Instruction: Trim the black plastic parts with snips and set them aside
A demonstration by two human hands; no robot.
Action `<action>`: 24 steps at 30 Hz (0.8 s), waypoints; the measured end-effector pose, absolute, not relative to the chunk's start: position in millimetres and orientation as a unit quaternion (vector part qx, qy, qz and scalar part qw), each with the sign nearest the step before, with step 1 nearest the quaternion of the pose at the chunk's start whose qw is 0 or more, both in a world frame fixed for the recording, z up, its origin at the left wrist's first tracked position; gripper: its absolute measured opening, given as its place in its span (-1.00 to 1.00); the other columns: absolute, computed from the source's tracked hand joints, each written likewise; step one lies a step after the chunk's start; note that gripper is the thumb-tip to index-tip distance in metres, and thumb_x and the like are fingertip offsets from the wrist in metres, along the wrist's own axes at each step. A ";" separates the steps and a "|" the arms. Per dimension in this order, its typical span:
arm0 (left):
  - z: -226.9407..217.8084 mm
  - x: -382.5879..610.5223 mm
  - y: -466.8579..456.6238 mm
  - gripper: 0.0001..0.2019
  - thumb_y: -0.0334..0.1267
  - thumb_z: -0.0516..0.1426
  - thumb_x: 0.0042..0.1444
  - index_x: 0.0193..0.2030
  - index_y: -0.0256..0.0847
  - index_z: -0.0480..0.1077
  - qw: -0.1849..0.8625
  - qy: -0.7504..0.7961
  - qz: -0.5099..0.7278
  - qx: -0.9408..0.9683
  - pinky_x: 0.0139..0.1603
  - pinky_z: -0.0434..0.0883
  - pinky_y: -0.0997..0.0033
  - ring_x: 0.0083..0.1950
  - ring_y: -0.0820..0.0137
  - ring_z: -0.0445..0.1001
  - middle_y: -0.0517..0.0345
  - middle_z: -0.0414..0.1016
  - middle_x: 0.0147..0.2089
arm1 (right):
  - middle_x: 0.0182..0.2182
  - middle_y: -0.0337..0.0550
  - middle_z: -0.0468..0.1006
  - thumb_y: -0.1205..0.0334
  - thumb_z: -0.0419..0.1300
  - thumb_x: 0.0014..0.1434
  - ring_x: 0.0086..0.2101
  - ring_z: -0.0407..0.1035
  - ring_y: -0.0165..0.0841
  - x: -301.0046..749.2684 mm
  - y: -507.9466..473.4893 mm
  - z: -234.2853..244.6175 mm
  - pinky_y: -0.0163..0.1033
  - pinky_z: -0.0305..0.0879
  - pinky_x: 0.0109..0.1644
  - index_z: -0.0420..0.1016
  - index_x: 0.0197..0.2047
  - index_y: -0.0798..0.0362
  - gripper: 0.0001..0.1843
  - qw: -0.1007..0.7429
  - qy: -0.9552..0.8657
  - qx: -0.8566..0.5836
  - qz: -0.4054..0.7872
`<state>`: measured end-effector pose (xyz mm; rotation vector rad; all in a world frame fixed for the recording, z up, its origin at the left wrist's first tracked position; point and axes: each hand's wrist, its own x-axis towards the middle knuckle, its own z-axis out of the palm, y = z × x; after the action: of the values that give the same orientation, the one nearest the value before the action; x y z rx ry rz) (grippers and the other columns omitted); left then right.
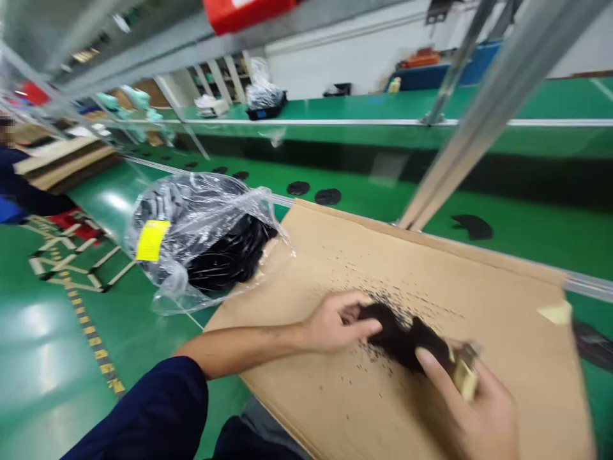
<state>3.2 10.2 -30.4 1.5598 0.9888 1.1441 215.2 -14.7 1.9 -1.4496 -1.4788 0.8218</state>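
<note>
A small black piece [400,338] lies on a brown cardboard sheet [502,300] speckled with black crumbs. My left hand [335,322] pinches the piece's left end, thumb and fingers closed on it. My right hand [472,402] comes in from the lower right, its thumb resting on the piece's right end while the fingers grip a small beige tool [465,377]. The picture is blurred by motion.
A clear plastic bag [201,239] of black pieces with a yellow label sits at the cardboard's left corner. Several black pieces [472,225] lie on the green conveyor belt behind. Slanted metal frame bars [483,118] cross the upper right. Another person's dark sleeve [19,191] shows far left.
</note>
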 end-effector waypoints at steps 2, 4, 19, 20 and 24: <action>-28.2 3.8 5.0 -0.57 0.13 0.19 0.25 -0.12 -0.26 0.36 0.531 0.397 0.483 0.571 -0.47 0.47 0.58 -0.45 0.53 0.49 0.15 0.51 -0.34 | -0.43 -0.21 0.54 -0.15 0.39 0.04 -0.42 0.40 -0.29 210.6 -17.3 6.4 -0.21 0.37 -0.31 0.53 -0.30 -0.01 -0.62 0.444 -0.545 -0.598 0.386; -24.7 2.3 2.4 -0.59 0.03 0.24 0.22 0.00 -0.24 0.33 0.523 0.394 0.512 0.557 -0.29 0.53 0.55 -0.29 0.51 0.56 0.09 0.57 -0.19 | -0.45 -0.24 0.47 -0.19 0.40 0.04 -0.43 0.30 -0.35 206.8 -20.0 5.3 -0.23 0.30 -0.31 0.49 -0.34 0.02 -0.57 0.458 -0.509 -0.589 0.429; -17.6 -5.7 -4.0 -0.64 -0.15 0.30 0.19 0.05 -0.20 0.35 0.457 0.410 0.527 0.588 -0.11 0.61 0.48 -0.13 0.45 0.62 0.10 0.62 -0.11 | -0.40 -0.25 0.48 -0.17 0.41 0.04 -0.34 0.33 -0.31 198.4 -26.3 -1.8 -0.17 0.32 -0.19 0.48 -0.29 -0.01 -0.58 0.461 -0.459 -0.541 0.533; -18.0 -6.0 -4.3 -0.66 -0.15 0.29 0.20 0.03 -0.21 0.36 0.450 0.404 0.530 0.594 -0.11 0.60 0.50 -0.11 0.45 0.62 0.10 0.61 -0.08 | -0.40 -0.24 0.48 -0.16 0.42 0.04 -0.34 0.33 -0.31 198.2 -26.4 -1.5 -0.17 0.33 -0.20 0.49 -0.29 -0.01 -0.59 0.460 -0.458 -0.539 0.537; -18.8 -7.6 -6.0 -0.56 -0.21 0.30 0.21 0.18 -0.19 0.31 0.452 0.390 0.506 0.623 -0.09 0.59 0.50 -0.15 0.47 0.62 0.15 0.63 -0.14 | -0.37 -0.22 0.51 -0.13 0.42 0.05 -0.33 0.36 -0.32 197.7 -26.3 3.4 -0.19 0.35 -0.21 0.50 -0.30 0.00 -0.61 0.452 -0.468 -0.524 0.550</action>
<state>-7.6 -6.0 -18.8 1.5381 0.9635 1.2504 197.7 -26.3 3.4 -1.2937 -1.1575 1.3591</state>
